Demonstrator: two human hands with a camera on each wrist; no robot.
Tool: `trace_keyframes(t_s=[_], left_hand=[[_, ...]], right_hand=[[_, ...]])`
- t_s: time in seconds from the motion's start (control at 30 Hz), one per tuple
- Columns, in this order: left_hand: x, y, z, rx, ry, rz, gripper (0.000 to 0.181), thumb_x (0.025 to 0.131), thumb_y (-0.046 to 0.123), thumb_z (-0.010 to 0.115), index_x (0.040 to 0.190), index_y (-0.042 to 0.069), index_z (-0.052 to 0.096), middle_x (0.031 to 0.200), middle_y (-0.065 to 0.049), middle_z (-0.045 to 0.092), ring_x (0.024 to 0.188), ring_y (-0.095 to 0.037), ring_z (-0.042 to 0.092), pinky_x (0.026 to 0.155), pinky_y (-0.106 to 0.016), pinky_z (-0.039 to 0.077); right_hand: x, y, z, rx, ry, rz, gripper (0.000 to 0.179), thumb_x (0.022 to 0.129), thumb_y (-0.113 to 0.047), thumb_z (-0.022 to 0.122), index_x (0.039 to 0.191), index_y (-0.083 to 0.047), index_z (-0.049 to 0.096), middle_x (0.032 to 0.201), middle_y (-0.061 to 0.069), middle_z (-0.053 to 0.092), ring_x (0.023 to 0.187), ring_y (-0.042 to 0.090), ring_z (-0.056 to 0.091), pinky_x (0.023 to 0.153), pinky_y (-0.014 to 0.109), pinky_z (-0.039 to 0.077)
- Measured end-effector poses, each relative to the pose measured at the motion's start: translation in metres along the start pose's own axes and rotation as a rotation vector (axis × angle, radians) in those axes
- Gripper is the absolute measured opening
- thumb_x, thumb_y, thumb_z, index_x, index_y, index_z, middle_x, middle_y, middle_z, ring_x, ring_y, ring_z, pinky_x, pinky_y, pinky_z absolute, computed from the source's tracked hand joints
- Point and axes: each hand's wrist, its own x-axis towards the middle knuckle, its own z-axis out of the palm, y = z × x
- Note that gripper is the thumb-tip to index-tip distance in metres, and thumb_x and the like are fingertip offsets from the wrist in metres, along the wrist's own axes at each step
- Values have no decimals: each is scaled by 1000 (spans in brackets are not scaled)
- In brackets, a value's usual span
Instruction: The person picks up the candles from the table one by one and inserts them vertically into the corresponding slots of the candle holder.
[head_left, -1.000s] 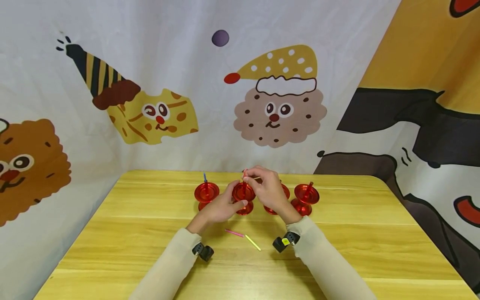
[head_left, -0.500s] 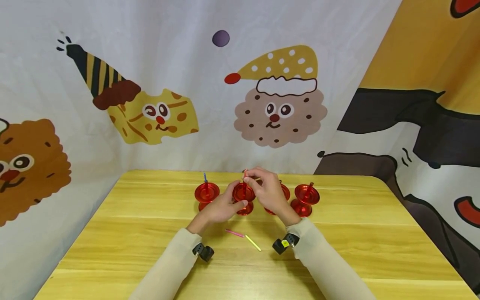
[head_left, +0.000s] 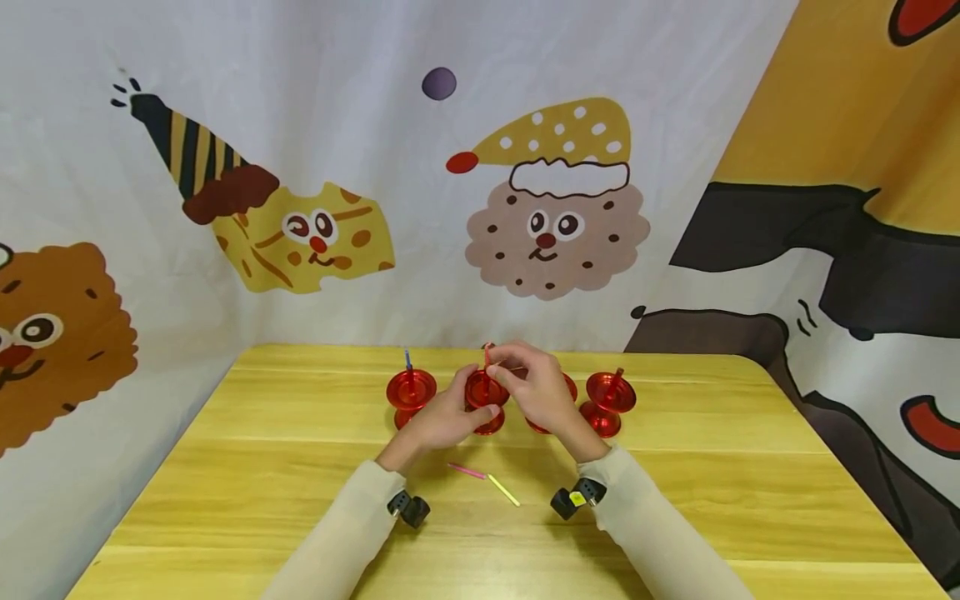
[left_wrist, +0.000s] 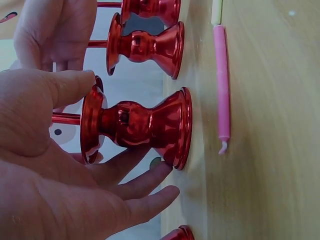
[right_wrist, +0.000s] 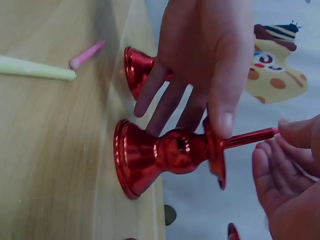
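One red metallic candle holder, with a dish and a central tube, stands upright between my hands. My left hand grips it by the dish, thumb on the near side of the rim. In the left wrist view the other left fingers lie along the body of the candle holder. My right hand pinches a thin reddish candle at the top of the tube. The right wrist view shows the right thumb at the tip of the tube; the fingers mostly hide the candle there.
To the left stands a matching holder bearing a blue candle. Two more red holders are on the right, one partly behind my right hand and another beyond it. A pink candle and a yellow candle lie in front on the wooden table.
The head view has shifted slightly. My right fingers sit a little lower, showing more of the reddish candle. The left hand keeps its grip on the holder.
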Motion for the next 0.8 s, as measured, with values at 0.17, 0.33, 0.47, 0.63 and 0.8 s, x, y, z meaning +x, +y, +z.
trace_keyframes(t_s=[0.17,0.33,0.47,0.63,0.8], left_hand=[[-9,15,-2,22,9,19,97,106,44,72,173,1,17,157,-25,57,135,-37,64,114,-55,50],[-22,37,-4,16,14,15,88,109,35,69,171,-4,19,157,-30,55,137,-42,62,114,-57,49],[-27,45,-3,-7,24,-22,85,110,29,68,171,-3,19,158,-33,52,140,-44,59,116,-59,47],[-26,45,-1,-26,53,-42,82,109,22,69,171,-3,20,156,-34,54,141,-44,57,117,-59,45],[-27,45,-2,-27,72,-49,82,108,20,70,170,-3,21,154,-33,55,140,-45,58,116,-59,45]], right_hand=[[-12,-10,-5,11,-60,135,27,102,-5,79,129,-4,77,126,13,77,104,32,78,86,46,65],[-24,-15,-10,-26,-97,216,28,101,-7,79,129,-3,76,125,10,76,104,30,77,87,44,64],[-35,-13,-15,-34,-164,207,24,100,-8,80,123,-1,77,119,11,77,97,26,76,84,38,63],[-50,-10,-20,-50,-332,144,18,98,-5,79,115,1,78,112,13,77,92,20,75,78,30,61],[-64,-8,-23,-95,-486,119,15,94,-3,83,109,0,80,108,8,78,92,17,75,81,29,61]])
